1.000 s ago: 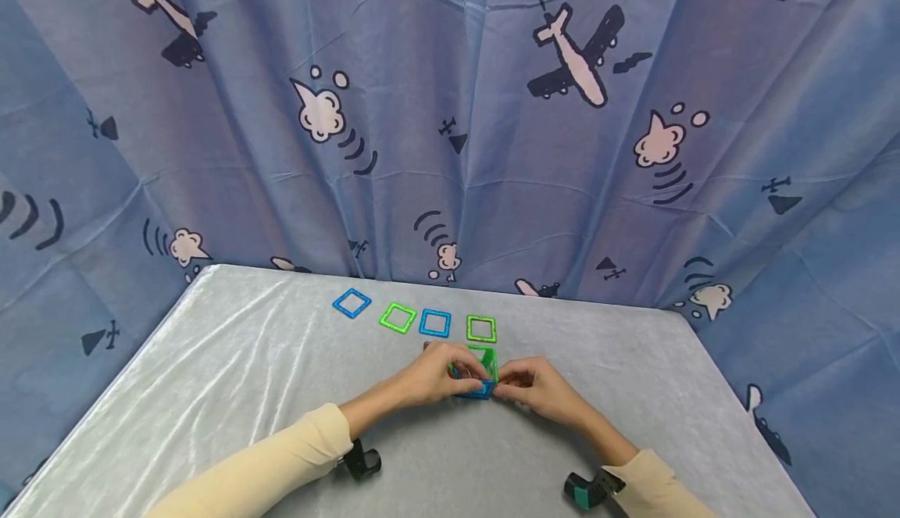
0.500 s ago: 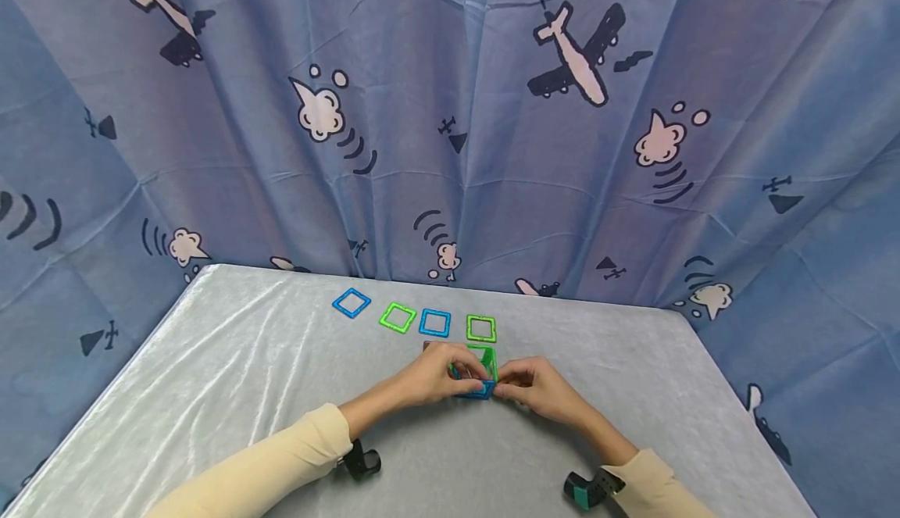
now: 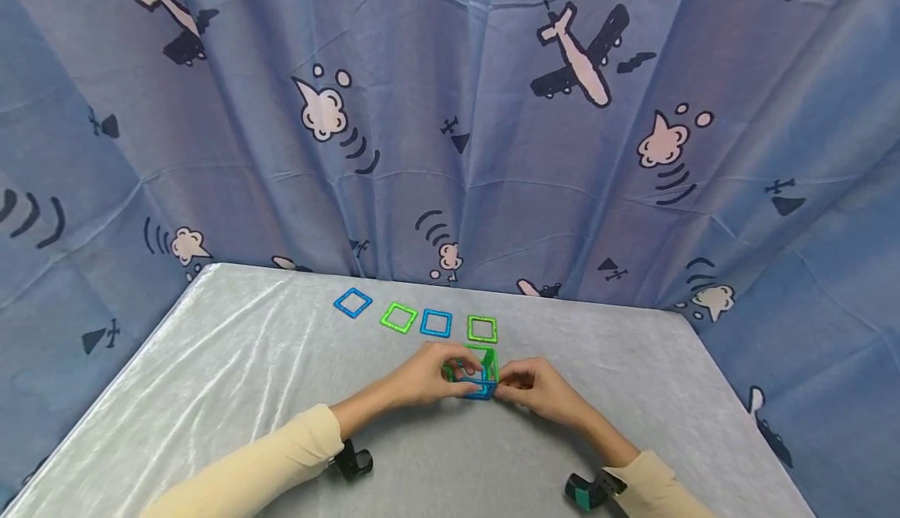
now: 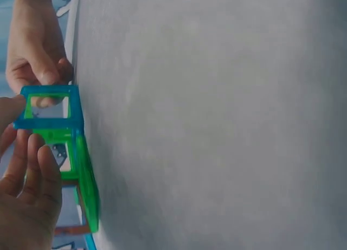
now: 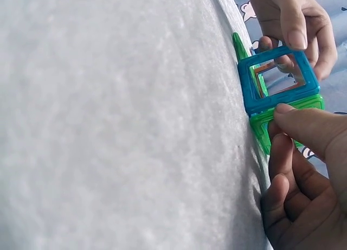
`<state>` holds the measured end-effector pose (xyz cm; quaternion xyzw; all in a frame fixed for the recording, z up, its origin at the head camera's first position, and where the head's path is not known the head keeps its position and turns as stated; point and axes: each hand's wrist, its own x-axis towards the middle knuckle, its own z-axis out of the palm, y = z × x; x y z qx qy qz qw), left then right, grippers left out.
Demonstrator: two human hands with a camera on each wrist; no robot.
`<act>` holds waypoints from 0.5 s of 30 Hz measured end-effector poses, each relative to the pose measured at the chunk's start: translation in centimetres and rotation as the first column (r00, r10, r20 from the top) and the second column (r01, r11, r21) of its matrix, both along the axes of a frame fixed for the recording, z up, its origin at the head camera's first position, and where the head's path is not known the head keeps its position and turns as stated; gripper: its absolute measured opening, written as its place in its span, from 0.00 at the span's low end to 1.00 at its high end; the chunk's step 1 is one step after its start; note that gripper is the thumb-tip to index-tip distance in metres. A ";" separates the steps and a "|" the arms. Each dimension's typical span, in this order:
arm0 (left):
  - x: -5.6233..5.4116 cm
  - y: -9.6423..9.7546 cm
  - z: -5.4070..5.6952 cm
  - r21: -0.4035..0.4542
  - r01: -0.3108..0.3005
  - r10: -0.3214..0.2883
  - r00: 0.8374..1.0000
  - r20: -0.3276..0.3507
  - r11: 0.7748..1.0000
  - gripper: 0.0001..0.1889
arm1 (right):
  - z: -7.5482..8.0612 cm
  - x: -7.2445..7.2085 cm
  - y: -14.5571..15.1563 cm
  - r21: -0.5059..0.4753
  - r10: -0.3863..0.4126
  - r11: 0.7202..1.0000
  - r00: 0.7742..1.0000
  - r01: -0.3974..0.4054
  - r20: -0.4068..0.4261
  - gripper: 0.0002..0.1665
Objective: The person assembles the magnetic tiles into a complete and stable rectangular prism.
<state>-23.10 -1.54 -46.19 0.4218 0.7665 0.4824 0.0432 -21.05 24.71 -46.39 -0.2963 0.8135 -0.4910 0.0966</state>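
On the table (image 3: 302,362), one structure (image 3: 494,363) of frames stands joined; four loose frames (image 3: 434,336) lie unused behind it. Our right hand (image 3: 537,385) pinches its green side (image 5: 312,102); whether our left hand (image 3: 427,375) grips its blue front (image 5: 248,88), we cannot tell.

No legible text, labels, brands or numbers anywhere.

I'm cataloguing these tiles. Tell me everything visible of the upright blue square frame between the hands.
The blue square frame looks like glossy, translucent plastic with an open middle. It stands upright, facing the person, its lower edge at the table. The left hand touches an upper corner with its thumb; a green frame adjoins its right edge. Whether the right hand touches it is unclear.
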 end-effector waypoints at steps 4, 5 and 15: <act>0.0 -1.4 0.1 0.011 0.006 -0.006 1.000 0.002 1.000 0.13 | 0.1 0.0 0.0 0.016 -0.012 1.000 1.000 0.011 0.018 0.07; 0.0 -1.9 0.1 0.011 0.004 -0.004 1.000 0.000 1.000 0.13 | 0.1 0.0 0.0 0.020 -0.015 1.000 1.000 0.014 0.022 0.07; 0.4 -8.3 0.4 -0.018 -0.080 0.080 0.997 0.023 0.997 0.10 | 0.3 0.1 0.0 0.036 -0.027 0.999 0.998 0.025 0.054 0.08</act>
